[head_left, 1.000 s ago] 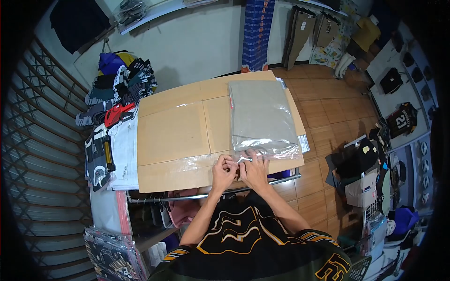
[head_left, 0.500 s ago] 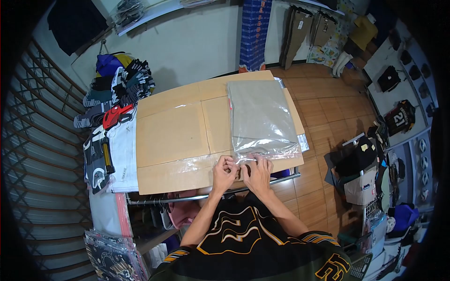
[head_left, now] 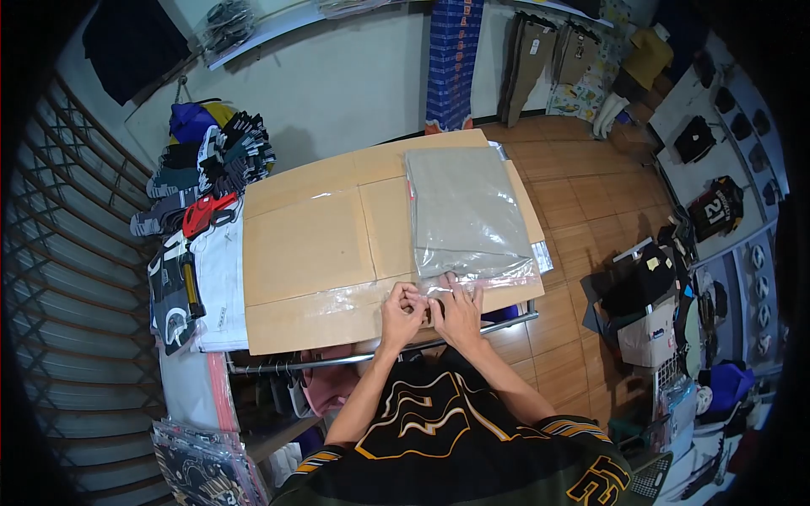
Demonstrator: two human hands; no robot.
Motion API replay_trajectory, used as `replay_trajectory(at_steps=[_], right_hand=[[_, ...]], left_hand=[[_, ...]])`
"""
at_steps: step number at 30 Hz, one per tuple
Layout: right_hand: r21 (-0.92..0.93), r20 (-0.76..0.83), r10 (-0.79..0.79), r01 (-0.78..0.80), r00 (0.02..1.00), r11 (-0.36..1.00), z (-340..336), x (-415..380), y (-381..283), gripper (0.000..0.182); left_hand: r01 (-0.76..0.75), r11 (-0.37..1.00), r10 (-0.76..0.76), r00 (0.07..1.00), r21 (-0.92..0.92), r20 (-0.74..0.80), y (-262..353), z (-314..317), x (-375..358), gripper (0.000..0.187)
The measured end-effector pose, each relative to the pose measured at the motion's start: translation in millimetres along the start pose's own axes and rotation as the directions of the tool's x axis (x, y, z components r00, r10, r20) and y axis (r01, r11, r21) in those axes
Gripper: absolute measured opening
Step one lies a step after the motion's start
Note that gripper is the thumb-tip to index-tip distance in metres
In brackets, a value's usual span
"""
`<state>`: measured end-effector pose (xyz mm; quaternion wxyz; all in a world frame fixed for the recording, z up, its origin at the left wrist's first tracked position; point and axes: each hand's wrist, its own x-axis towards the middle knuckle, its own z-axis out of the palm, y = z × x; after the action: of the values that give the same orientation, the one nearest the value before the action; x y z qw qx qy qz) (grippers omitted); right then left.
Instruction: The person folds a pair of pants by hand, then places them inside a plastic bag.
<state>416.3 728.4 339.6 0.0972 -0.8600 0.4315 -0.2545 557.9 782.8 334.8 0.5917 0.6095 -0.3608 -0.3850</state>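
A folded grey-beige garment in a clear plastic bag [head_left: 468, 211] lies on the right part of a cardboard sheet [head_left: 308, 240]. The bag's open-looking lower edge, with a pinkish strip, faces me. My left hand [head_left: 403, 316] has its fingers curled and pinched at the bag's lower left corner. Beside it, my right hand [head_left: 458, 314] rests on the same edge, thumb close to the left hand and its other fingers stretched over the plastic.
Left of the cardboard are a red tool-like object [head_left: 208, 214], white folded cloth [head_left: 221, 287] and piled socks [head_left: 245, 148]. A metal rail [head_left: 337, 360] with hanging clothes runs below the near edge. Right of the floor stands a box [head_left: 648, 339] with dark items.
My right hand's fingers have straightened and spread a little over the bag's edge. My left hand stays pinched at the corner. The whole view has shifted slightly.
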Motion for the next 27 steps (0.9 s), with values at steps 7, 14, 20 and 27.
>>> replay_trajectory(at_steps=[7,14,20,27], right_hand=[[0.146,-0.001,0.153,-0.152,0.988,0.978,-9.6,0.0,5.2,0.055],[-0.010,-0.035,0.173,-0.173,0.984,0.985,-0.4,-5.1,25.9,0.056],[-0.073,0.012,0.238,-0.237,0.971,0.969,-6.1,-4.7,26.8,0.049],[0.141,-0.309,0.393,-0.367,0.866,0.919,-33.8,-23.0,59.0,0.026]], left_hand=[[-0.010,0.999,0.008,0.999,-0.047,-0.032,2.3,1.7,-1.8,0.018],[-0.045,0.999,0.045,0.998,0.009,-0.036,2.6,2.7,-1.5,0.019],[-0.026,0.995,0.025,1.000,0.101,0.009,-3.8,-2.1,-0.1,0.021],[-0.159,0.950,0.163,0.987,0.269,0.008,1.4,1.3,-4.4,0.023]])
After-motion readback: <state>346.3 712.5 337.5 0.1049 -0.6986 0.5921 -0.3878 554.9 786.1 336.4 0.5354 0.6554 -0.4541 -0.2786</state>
